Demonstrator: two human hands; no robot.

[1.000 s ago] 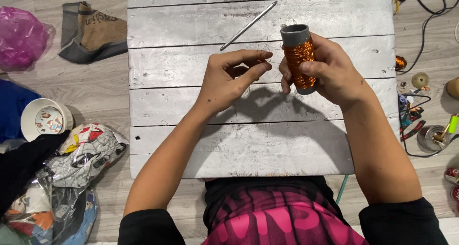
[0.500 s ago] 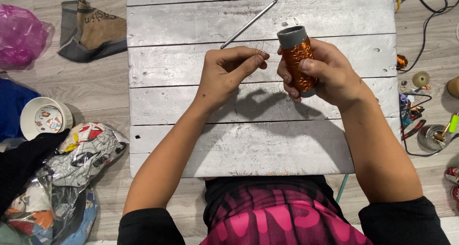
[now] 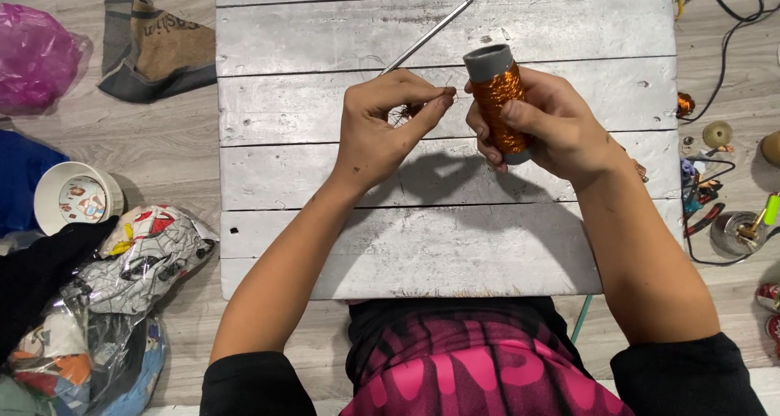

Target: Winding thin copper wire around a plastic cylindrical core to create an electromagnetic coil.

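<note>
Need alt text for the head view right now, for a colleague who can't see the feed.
Seen from above, the right hand grips a grey spool of copper-coloured wire while the left hand pinches its loose end beside it, both over a silver-painted plank board. A thin metal rod lies on the board beyond the hands.

home craft corner | grey plank board (image 3: pixel 325 172) on wood floor (image 3: pixel 146 140) | cables (image 3: pixel 731 26), plastic bags (image 3: pixel 36 58)

One spool of orange wire (image 3: pixel 502 103), one thin metal rod (image 3: pixel 428 35), one white cup (image 3: pixel 75 197), one pink plastic bag (image 3: pixel 36 57) and two hands are showing around one grey plank counter (image 3: pixel 325 172).
</note>
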